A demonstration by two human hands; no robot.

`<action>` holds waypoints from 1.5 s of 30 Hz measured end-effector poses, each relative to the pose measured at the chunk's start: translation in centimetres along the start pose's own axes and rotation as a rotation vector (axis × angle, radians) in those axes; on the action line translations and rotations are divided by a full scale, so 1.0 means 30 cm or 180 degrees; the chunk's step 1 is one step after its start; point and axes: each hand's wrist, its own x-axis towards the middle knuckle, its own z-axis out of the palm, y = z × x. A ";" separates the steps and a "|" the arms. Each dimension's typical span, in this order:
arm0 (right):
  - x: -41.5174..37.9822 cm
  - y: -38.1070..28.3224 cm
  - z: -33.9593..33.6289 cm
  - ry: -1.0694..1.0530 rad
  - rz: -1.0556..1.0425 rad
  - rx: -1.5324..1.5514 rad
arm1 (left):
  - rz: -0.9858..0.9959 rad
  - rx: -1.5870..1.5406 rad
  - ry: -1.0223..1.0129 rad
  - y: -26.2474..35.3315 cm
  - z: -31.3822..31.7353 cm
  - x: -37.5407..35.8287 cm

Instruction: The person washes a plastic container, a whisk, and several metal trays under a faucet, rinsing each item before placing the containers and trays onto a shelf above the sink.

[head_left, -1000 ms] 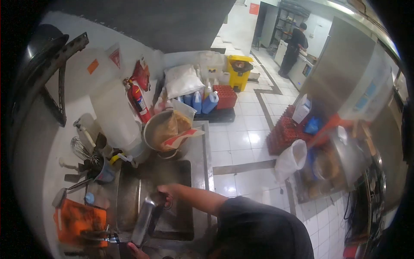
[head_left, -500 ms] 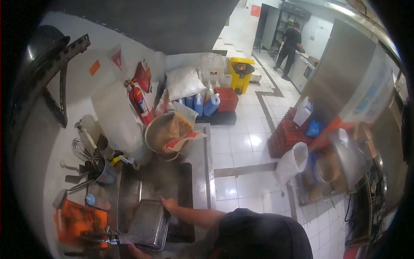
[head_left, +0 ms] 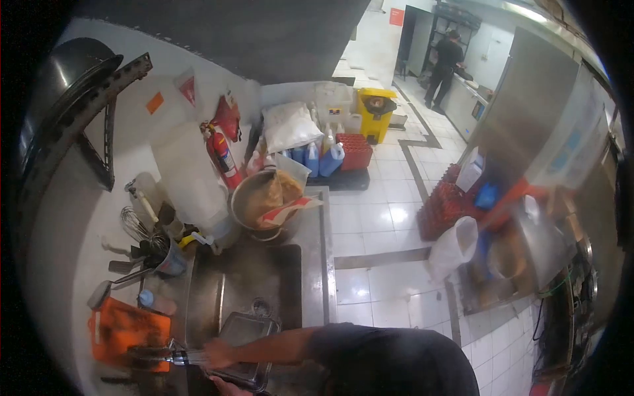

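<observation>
A rectangular metal pan [head_left: 254, 330] lies tilted in the steel sink [head_left: 294, 284]. My right hand [head_left: 219, 354] reaches across the pan to the water by the faucet [head_left: 177, 358]; its fingers are blurred. Water sprays from the spout toward that hand. At the bottom edge of the view, my left hand [head_left: 228, 387] grips the pan's near side, with most of its fingers out of sight.
An orange board [head_left: 125, 330] and a tub of whisks and utensils [head_left: 170, 261] stand beside the sink. A large pot [head_left: 247, 204] sits on the counter corner. Farther off are red crates [head_left: 439, 211], a yellow bin [head_left: 375, 122] and another person [head_left: 446, 69].
My right hand has left the pan's far edge and moved toward the faucet. The pan now lies lower and farther right, uncovering the sink drain. The view has shifted slightly.
</observation>
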 end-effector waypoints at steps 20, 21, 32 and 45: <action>-0.082 0.390 -0.101 0.1406 0.2222 0.0029 | -0.0185 0.0080 -0.0132 -0.032 -0.006 -0.011; -0.101 0.402 -0.098 0.1491 0.2246 -0.0061 | -0.0184 0.0089 -0.0139 -0.033 -0.005 -0.016; -0.152 0.410 0.342 0.1805 0.3146 0.3171 | 0.1791 0.1895 0.0280 -0.103 0.105 0.022; -0.345 0.053 -0.219 0.1543 0.2298 0.4538 | 0.3269 0.4487 -0.2287 0.018 0.093 0.035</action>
